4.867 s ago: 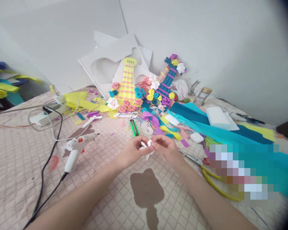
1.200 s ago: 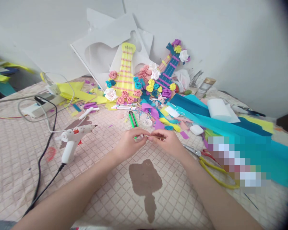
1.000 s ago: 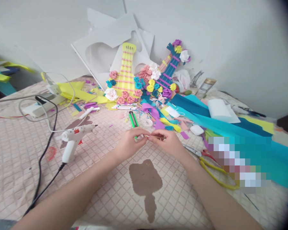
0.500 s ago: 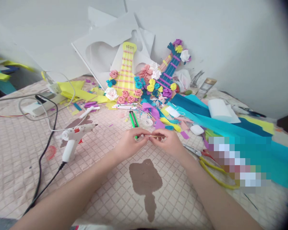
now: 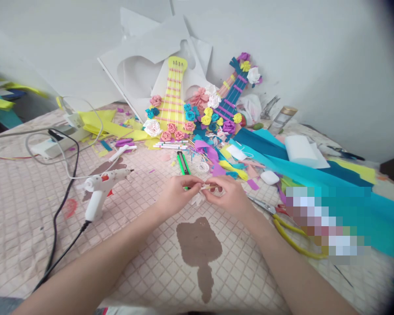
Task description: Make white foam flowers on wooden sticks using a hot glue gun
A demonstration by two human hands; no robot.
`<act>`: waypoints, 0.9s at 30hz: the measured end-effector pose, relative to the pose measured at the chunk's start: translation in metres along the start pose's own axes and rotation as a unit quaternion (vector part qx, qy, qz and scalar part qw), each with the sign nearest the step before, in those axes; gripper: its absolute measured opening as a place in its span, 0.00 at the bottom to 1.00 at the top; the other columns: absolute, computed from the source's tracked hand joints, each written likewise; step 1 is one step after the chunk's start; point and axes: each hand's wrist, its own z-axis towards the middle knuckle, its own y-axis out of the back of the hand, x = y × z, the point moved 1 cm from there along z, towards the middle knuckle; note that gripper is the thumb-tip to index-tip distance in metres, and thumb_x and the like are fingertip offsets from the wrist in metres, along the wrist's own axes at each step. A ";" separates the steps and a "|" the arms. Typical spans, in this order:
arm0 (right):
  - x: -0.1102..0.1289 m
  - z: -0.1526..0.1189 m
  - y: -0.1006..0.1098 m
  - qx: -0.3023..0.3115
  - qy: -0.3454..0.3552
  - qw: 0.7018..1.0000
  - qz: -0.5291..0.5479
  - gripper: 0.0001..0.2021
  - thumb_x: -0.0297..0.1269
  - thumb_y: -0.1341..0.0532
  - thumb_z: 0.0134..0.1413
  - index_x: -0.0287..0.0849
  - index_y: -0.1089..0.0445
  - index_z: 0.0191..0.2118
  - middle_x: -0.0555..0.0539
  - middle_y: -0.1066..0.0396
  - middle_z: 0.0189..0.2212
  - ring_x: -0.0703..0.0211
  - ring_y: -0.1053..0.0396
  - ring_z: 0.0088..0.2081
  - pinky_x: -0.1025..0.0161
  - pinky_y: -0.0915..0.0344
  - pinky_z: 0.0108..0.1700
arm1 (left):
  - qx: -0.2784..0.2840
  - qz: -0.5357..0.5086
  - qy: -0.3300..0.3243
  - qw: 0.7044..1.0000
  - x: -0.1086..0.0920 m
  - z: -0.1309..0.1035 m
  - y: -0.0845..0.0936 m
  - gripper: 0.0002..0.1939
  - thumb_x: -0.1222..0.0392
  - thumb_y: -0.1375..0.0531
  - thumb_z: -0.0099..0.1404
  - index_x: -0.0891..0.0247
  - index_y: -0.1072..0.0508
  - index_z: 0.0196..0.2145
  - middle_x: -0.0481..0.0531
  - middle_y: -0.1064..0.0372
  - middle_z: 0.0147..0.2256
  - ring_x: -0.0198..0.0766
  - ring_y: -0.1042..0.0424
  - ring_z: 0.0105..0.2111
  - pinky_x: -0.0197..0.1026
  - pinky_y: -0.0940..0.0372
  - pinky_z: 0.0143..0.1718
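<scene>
My left hand (image 5: 179,194) and my right hand (image 5: 226,192) meet at the centre, fingertips pinched close together. A thin light-brown stick (image 5: 210,187) lies in the fingers of my right hand. Between the fingertips is a small piece of white material (image 5: 198,199), which hangs a little below them; my left thumb and forefinger pinch its edge. Just behind my left hand lies a green utility knife (image 5: 183,162), touching nothing that I hold. To the right of my right hand are scissors with yellow handles (image 5: 290,238).
A white glue gun (image 5: 100,190) with a black cord lies at left, near a power strip (image 5: 52,144). Behind stand a yellow guitar shape (image 5: 174,94) and a blue one (image 5: 233,98) with paper flowers. Teal paper (image 5: 315,175) covers the right side.
The fingertips have shifted slightly, and white material now shows below them where little showed before. My right hand has turned a bit, with its fingers more raised.
</scene>
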 end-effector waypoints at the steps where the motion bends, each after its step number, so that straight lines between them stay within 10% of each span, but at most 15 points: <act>1: 0.000 0.000 0.000 0.001 0.001 1.000 0.000 0.07 0.36 0.38 0.47 0.43 0.29 0.35 0.50 0.27 0.26 0.62 0.33 0.27 0.62 0.38 0.35 | -0.002 -0.007 0.011 1.000 0.000 0.000 0.000 0.07 0.64 0.43 0.58 0.64 0.24 0.31 0.51 0.23 0.32 0.37 0.26 0.33 0.36 0.34 0.33; 14: 0.003 0.001 0.002 -0.019 0.021 1.000 -0.007 0.08 0.35 0.39 0.47 0.43 0.29 0.36 0.50 0.26 0.26 0.61 0.32 0.26 0.61 0.37 0.35 | 0.003 -0.102 0.088 0.991 0.003 0.003 0.001 0.08 0.59 0.42 0.56 0.66 0.24 0.29 0.51 0.24 0.28 0.37 0.27 0.29 0.36 0.36 0.31; 27: 0.000 0.001 0.001 0.004 -0.105 0.990 0.095 0.08 0.38 0.38 0.46 0.42 0.29 0.35 0.48 0.26 0.26 0.61 0.32 0.26 0.64 0.36 0.30 | 0.001 -0.099 0.016 0.995 0.001 0.002 0.004 0.14 0.57 0.47 0.61 0.65 0.30 0.42 0.55 0.28 0.42 0.40 0.31 0.44 0.43 0.40 0.49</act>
